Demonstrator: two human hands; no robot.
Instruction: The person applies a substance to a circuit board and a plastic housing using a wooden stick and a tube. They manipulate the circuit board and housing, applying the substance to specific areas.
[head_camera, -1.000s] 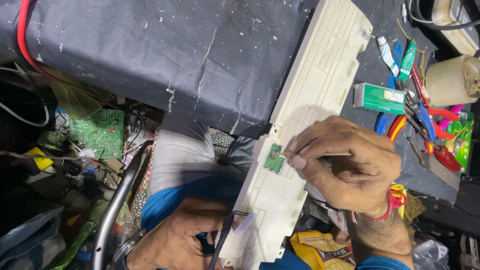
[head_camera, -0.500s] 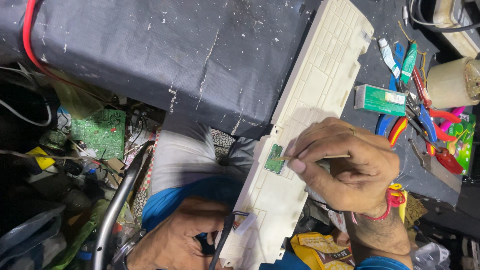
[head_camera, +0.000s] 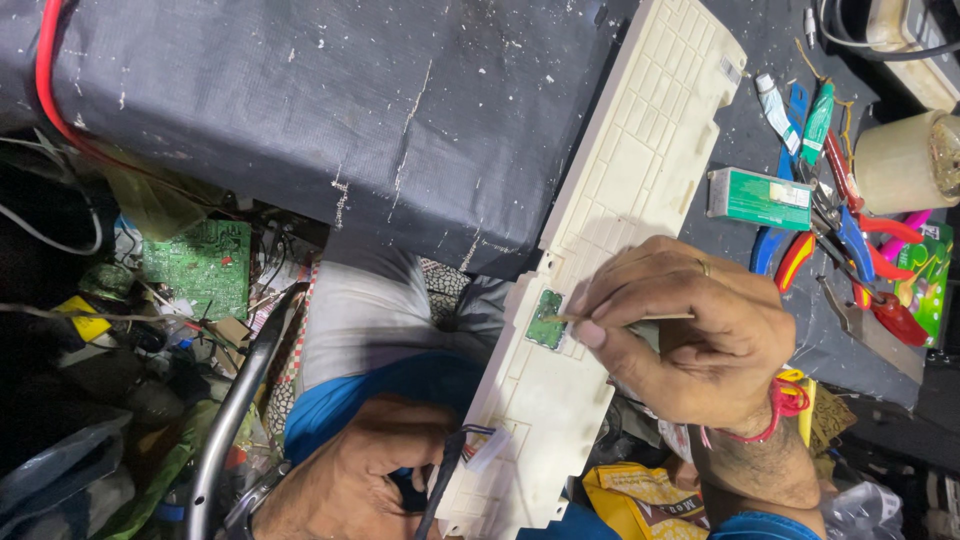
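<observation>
A cluttered repair corner, seen from above: a worktop (head_camera: 300, 110) covered in scuffed dark sheeting fills the upper part of the view, with loose wires, a green circuit board (head_camera: 197, 266) and scraps heaped below its edge.

A long cream plastic panel (head_camera: 640, 170), ribbed like a grille, lies slantwise across the worktop edge and runs down toward the person's lap. It seems propped this way so that its lower part sits close under the eyes while the far end rests on the worktop.

The right hand (head_camera: 690, 345) is bunched over the panel's middle, its grip closed on a thin pale stick-like tool (head_camera: 625, 318) held like a pen between thumb and fingers. The tool's tip reaches just past the fingertips to a small green board (head_camera: 546, 320) seated in a recess of the panel; the pen hold looks suited to fine work on so small a part. A red thread band circles the wrist.

The left hand (head_camera: 350, 480) lies well below and to the side of that grip, near the panel's lower end, beside a white plug with coloured leads (head_camera: 483, 445). It appears to steady the panel, but I cannot tell whether its fingers are closed on anything.

Beyond the right hand's knuckles lie a green box (head_camera: 760, 198), pliers with red and blue handles (head_camera: 850, 240) and a round pale tub (head_camera: 905, 160).
</observation>
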